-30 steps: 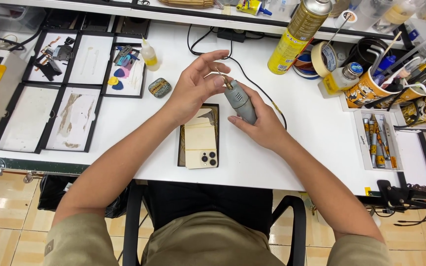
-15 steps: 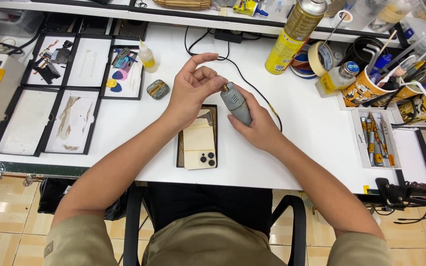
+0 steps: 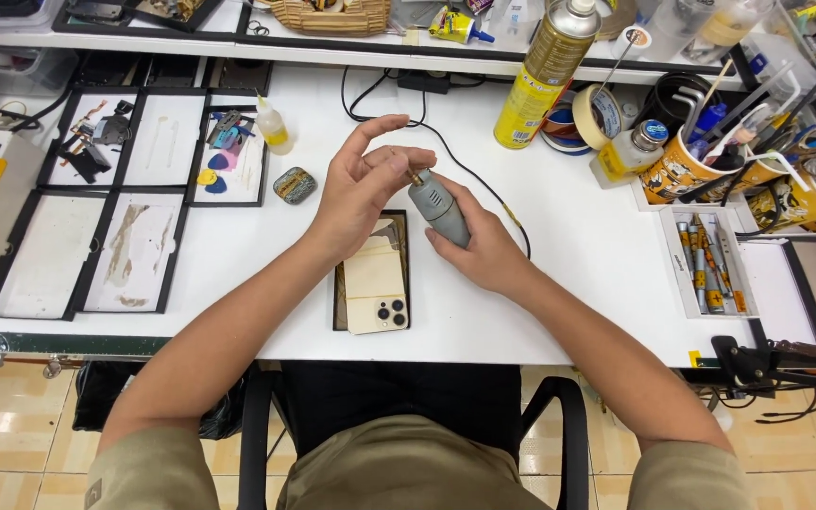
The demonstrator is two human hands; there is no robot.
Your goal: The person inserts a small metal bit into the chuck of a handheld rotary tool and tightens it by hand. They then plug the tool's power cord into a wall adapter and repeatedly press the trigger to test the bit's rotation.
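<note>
Wrapped around a grey electric screwdriver (image 3: 439,209), the right hand (image 3: 480,247) tilts it while left hand (image 3: 363,184) fingertips pinch its bit above the cream phone (image 3: 377,288).

White workbench (image 3: 238,326) w/ black chair (image 3: 559,416), tan tile floor (image 3: 11,444).
</note>
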